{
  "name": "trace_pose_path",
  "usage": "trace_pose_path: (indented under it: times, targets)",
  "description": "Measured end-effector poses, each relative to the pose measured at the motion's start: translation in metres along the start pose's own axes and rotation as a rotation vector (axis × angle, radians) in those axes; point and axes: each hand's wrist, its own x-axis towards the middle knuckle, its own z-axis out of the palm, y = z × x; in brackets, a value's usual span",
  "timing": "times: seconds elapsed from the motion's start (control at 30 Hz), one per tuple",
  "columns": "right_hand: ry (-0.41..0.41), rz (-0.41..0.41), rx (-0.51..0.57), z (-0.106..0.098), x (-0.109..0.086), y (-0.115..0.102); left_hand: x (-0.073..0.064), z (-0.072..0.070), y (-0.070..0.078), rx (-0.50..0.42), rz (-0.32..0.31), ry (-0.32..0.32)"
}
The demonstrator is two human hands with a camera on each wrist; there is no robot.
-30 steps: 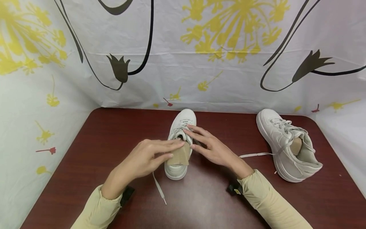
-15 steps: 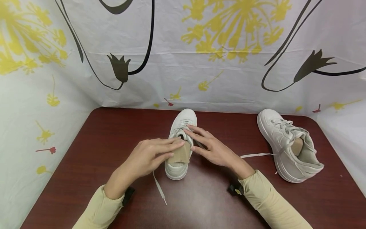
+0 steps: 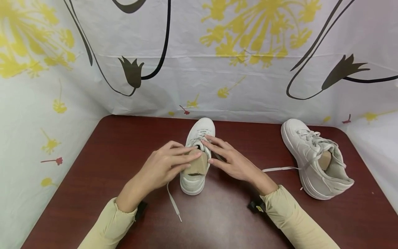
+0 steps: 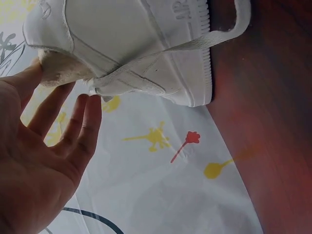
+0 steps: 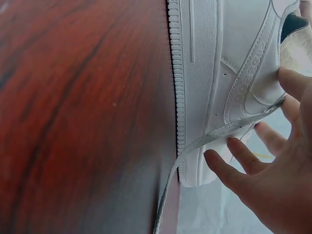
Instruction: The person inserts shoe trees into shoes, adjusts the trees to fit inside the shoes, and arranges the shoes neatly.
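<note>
A white lace-up sneaker (image 3: 199, 133) stands on the table, toe pointing away, with a wad of brown paper stuffing (image 3: 198, 166) in its opening. My left hand (image 3: 166, 162) pinches the stuffing between thumb and fingers; in the left wrist view the stuffing (image 4: 63, 68) bulges above the shoe's collar. On the shoe's right side my right hand (image 3: 231, 160) rests with fairly straight, spread fingers. Its thumb touches the collar edge and its fingertips lie near the laces, as the right wrist view shows on the shoe's side (image 5: 243, 92). A loose lace (image 3: 174, 204) trails at the left.
A second white sneaker (image 3: 311, 159) stands at the right of the dark red table (image 3: 124, 138), with brown stuffing (image 3: 324, 160) inside and its lace (image 3: 281, 168) stretched leftward. A white flower-printed sheet (image 3: 186, 86) borders the table's back and sides.
My left hand has shifted slightly, its knuckles raised, and the stuffing's near edge has lifted a little off the heel. My right hand and both shoes stay nearly still.
</note>
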Motion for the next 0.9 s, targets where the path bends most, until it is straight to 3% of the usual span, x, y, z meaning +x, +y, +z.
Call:
trace_pose_path:
  times: [0.53,0.9]
  targets:
    - [0.009,0.007,0.017,-0.0002,0.0004,-0.0027,0.0008,0.0091,-0.0058,0.027,-0.008,-0.005]
    - [-0.001,0.03,0.042,-0.0003,0.0009,-0.0033,0.0038,0.0093,-0.0044,0.01,-0.076,-0.044]
